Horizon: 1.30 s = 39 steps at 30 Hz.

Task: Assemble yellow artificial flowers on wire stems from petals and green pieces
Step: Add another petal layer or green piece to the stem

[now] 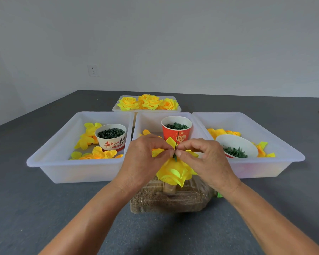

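i'm seeing three trays sitting in a row on the table: the left tray holding a cup among petals, the middle tray holding a second cup, the right tray holding a bowl. a far tray of flowers is lying behind the middle one. a block is sitting before the row.

The trays were translucent white plastic, smooth and faintly glossy. The petals looked like matt yellow cloth, the cups printed paper, and the bench matt grey, finely textured.
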Motion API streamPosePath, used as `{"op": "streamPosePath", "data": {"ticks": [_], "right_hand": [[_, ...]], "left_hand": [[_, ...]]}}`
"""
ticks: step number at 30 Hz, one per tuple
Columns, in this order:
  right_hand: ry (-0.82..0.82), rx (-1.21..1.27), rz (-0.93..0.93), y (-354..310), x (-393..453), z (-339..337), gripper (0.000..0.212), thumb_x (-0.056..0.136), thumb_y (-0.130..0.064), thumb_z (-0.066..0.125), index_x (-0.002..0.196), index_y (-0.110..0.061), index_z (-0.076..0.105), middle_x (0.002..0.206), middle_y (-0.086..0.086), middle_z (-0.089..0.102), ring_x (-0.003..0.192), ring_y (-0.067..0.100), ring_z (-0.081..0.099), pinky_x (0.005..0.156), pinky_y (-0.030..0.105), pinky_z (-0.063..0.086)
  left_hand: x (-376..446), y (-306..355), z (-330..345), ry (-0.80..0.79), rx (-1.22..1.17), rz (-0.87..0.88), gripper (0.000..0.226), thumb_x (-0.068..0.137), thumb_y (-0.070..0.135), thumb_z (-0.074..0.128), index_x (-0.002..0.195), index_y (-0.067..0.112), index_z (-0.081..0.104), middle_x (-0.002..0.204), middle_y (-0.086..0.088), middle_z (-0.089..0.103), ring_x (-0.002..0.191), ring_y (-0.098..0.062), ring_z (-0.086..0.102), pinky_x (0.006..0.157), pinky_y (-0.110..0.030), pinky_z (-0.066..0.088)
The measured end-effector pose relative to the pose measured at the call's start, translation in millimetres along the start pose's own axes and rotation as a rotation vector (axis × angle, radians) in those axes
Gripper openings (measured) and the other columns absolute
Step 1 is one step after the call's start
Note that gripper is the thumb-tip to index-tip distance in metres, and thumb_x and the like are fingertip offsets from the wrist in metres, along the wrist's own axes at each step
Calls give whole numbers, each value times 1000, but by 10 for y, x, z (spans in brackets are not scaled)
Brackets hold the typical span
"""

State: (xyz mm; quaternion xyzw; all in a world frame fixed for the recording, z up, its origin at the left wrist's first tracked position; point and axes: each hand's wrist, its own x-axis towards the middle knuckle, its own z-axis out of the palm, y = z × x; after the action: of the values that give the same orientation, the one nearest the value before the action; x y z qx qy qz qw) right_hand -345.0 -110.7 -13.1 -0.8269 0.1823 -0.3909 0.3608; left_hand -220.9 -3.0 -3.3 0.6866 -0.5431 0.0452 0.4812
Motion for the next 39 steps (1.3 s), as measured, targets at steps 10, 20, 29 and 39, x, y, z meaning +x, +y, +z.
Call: {"op": "streamPosePath", "data": {"ticks": [10, 20, 29, 39], "right_hand": [[-131, -7, 60, -72, 86, -79, 12, 73, -12, 77, 71, -23, 74, 80, -4, 69, 84, 12, 62, 83, 39, 49], [-240, -65, 78, -129, 182, -117, 12, 72, -8, 78, 71, -19, 74, 81, -3, 69, 86, 12, 62, 88, 37, 49], [-292, -67, 100, -132, 199, -127, 9, 74, -6, 76, 73, -15, 75, 77, -4, 69, 82, 9, 62, 84, 27, 48], [-260, 22, 217, -185, 177, -111, 7, 75, -12, 77, 71, -17, 74, 83, 0, 72, 87, 14, 65, 89, 36, 50]], "left_hand": [[34, 33, -29, -13, 83, 44, 5, 75, 10, 75, 79, 14, 76, 81, 14, 62, 82, -6, 60, 77, -12, 42], [75, 29, -45, -100, 47, -47, 3, 75, 13, 76, 76, 15, 75, 81, 12, 65, 83, -5, 61, 77, -13, 44], [104, 46, -53, -160, 49, -140, 3, 74, 17, 77, 74, 17, 74, 79, 11, 66, 80, -4, 61, 70, -7, 40], [107, 48, -86, -162, 9, -157, 6, 78, 12, 73, 81, 16, 76, 83, 7, 69, 84, -8, 63, 79, -20, 48]]}}
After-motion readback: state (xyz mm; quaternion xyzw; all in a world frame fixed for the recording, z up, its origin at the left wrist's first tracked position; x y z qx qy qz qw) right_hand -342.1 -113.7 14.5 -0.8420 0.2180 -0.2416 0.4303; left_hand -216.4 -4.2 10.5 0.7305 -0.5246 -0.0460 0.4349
